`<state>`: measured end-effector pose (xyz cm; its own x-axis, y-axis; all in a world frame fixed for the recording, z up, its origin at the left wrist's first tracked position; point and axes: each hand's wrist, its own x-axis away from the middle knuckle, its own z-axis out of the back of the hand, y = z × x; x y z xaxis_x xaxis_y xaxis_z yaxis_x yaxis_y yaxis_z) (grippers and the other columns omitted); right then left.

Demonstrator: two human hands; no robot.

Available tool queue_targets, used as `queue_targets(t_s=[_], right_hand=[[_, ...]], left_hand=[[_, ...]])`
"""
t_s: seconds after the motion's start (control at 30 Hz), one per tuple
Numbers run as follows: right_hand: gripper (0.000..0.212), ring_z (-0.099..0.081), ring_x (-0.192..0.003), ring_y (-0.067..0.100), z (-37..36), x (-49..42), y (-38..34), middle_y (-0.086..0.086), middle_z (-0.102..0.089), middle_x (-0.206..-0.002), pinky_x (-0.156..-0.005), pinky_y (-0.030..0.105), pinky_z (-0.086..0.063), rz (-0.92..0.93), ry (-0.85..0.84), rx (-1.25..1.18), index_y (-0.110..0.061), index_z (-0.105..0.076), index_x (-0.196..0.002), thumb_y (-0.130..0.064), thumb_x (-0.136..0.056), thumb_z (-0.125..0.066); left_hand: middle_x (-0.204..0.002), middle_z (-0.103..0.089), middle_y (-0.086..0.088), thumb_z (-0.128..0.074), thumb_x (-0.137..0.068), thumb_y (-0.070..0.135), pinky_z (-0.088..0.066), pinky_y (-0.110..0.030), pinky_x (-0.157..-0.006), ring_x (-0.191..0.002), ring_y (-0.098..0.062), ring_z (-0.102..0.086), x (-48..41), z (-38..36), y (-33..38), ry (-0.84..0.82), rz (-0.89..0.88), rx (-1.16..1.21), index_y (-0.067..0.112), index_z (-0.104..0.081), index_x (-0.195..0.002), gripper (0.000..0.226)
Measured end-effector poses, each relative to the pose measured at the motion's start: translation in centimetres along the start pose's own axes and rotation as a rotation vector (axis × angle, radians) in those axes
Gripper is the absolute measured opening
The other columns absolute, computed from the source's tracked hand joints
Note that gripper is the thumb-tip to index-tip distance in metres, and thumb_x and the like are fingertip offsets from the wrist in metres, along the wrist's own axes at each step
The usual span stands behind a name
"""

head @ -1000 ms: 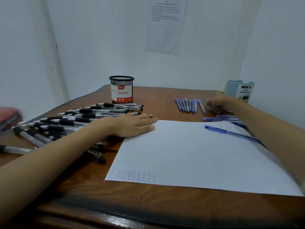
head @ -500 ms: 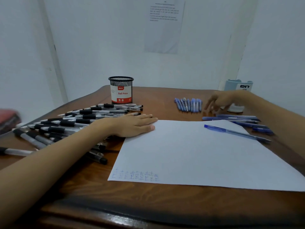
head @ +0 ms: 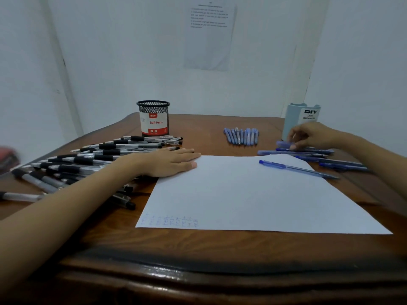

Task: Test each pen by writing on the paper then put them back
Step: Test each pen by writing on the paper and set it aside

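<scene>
A white sheet of paper (head: 259, 194) lies on the brown wooden table, with small blue test marks (head: 170, 221) near its front left corner. My left hand (head: 169, 162) rests flat on the paper's far left corner, fingers straight. My right hand (head: 308, 136) is at the far right, its fingertips pinching the end of a blue pen (head: 284, 144) above a loose group of blue pens (head: 308, 154). Another blue pen (head: 295, 169) lies across the paper's far right corner. A neat row of blue pens (head: 241, 136) lies at the back.
Several black-grip pens (head: 92, 159) are spread over the table's left side. A black mesh cup (head: 153, 118) labelled "Ball Pens" stands behind them. A pale blue desk organiser (head: 300, 117) stands at the back right. Something red (head: 7, 158) sits at the far left edge.
My right hand has moved right from beside the row of blue pens to the loose blue pens and taken hold of one. My left hand has stayed on the paper.
</scene>
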<state>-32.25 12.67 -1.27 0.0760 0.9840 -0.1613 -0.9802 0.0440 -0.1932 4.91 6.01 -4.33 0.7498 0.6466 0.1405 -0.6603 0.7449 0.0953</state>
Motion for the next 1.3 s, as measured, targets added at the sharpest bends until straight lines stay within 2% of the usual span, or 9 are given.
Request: queue_targets(t_s=[0.13, 0.3, 0.43, 0.67, 0.73, 0.9, 0.97, 1.07, 1.3], right_hand=[[0.015, -0.056, -0.063, 0.014, 0.3, 0.8, -3.1, 0.002, -0.066, -0.076, -0.057, 0.007, -0.039, 0.134, 0.269, -0.080, -0.012, -0.064, -0.102, -0.019, -0.091, -0.057], [0.031, -0.054, -0.059, -0.013, -0.8, 2.6, -9.4, 0.003, -0.069, -0.089, -0.058, 0.000, -0.036, 0.251, 0.334, -0.201, -0.005, -0.066, -0.115, -0.021, -0.090, -0.059], [0.034, -0.052, -0.053, 0.003, -2.5, 3.4, -11.5, -0.020, -0.066, -0.057, -0.053, 0.017, -0.033, 0.225, 0.191, -0.182, -0.019, -0.074, -0.101, -0.043, -0.082, -0.060], [0.052, -0.057, -0.081, 0.008, -4.7, 4.1, -12.8, -0.016, -0.069, -0.095, -0.062, 0.025, -0.036, 0.208, 0.223, 0.059, -0.042, -0.067, -0.108, -0.070, -0.070, -0.046], [0.050, -0.053, -0.077, 0.009, -4.3, 4.1, -13.0, -0.012, -0.067, -0.086, -0.060, 0.025, -0.034, 0.209, 0.234, 0.191, -0.042, -0.066, -0.110, -0.069, -0.072, -0.048], [0.063, -0.049, -0.074, -0.013, -1.6, 4.3, -12.6, -0.035, -0.058, -0.082, -0.061, 0.008, -0.035, 0.279, -0.179, 0.122, -0.046, -0.047, -0.125, -0.064, -0.064, -0.052], [0.061, -0.053, -0.069, -0.002, -0.4, 4.4, -11.7, -0.016, -0.061, -0.085, -0.061, 0.009, -0.040, 0.231, -0.342, -0.035, -0.041, -0.043, -0.127, -0.052, -0.069, -0.059], [0.040, -0.044, -0.045, 0.010, 1.6, 4.5, -10.2, 0.005, -0.064, -0.069, -0.043, 0.018, -0.039, 0.173, -0.433, -0.367, -0.028, -0.046, -0.115, -0.025, -0.080, -0.064], [0.048, -0.044, -0.037, 0.011, 3.8, 4.8, -7.3, 0.012, -0.065, -0.079, -0.038, 0.019, -0.043, 0.219, -0.583, -0.683, -0.020, -0.071, -0.089, -0.055, -0.058, -0.080]], left_hand=[[-0.156, -0.002, 0.011, -0.019, -0.098, 0.045, 0.005, -0.027, -0.113, -0.144, -0.008, -0.002, 0.0, 0.0, -0.1, 0.000, 0.002, 0.002, 0.035, -0.007, -0.147, 0.051], [-0.157, -0.003, 0.010, -0.019, -0.099, 0.043, 0.004, -0.026, -0.112, -0.144, -0.009, -0.002, 0.1, 0.1, 0.3, -0.004, 0.008, 0.013, 0.034, -0.006, -0.147, 0.051], [-0.157, -0.003, 0.009, -0.019, -0.099, 0.042, 0.002, -0.025, -0.112, -0.143, -0.008, -0.003, 0.2, 0.2, 0.4, -0.006, 0.011, 0.015, 0.032, -0.006, -0.148, 0.051], [-0.157, -0.003, 0.009, -0.019, -0.099, 0.042, 0.002, -0.026, -0.112, -0.143, -0.008, -0.002, 0.1, 0.2, 0.2, -0.004, 0.012, 0.015, 0.033, -0.006, -0.147, 0.051], [-0.157, -0.003, 0.010, -0.019, -0.099, 0.043, 0.002, -0.026, -0.112, -0.143, -0.008, -0.002, 0.1, 0.2, 0.2, -0.007, 0.015, 0.015, 0.033, -0.006, -0.147, 0.051], [-0.157, -0.003, 0.010, -0.019, -0.098, 0.044, 0.003, -0.028, -0.113, -0.144, -0.010, -0.002, 0.0, 0.2, 0.0, -0.008, 0.007, 0.017, 0.034, -0.006, -0.147, 0.051], [-0.157, -0.002, 0.009, -0.020, -0.098, 0.044, 0.003, -0.028, -0.114, -0.144, -0.010, -0.002, 0.0, 0.2, -0.1, -0.006, 0.003, 0.015, 0.034, -0.006, -0.147, 0.051], [-0.157, -0.003, 0.009, -0.020, -0.098, 0.043, 0.003, -0.029, -0.114, -0.144, -0.010, -0.003, 0.1, 0.2, 0.0, -0.004, -0.001, 0.003, 0.033, -0.006, -0.147, 0.051], [-0.157, -0.002, 0.008, -0.020, -0.099, 0.042, 0.003, -0.028, -0.114, -0.144, -0.010, -0.002, 0.1, 0.1, 0.2, -0.009, 0.009, 0.008, 0.032, -0.005, -0.147, 0.052]])
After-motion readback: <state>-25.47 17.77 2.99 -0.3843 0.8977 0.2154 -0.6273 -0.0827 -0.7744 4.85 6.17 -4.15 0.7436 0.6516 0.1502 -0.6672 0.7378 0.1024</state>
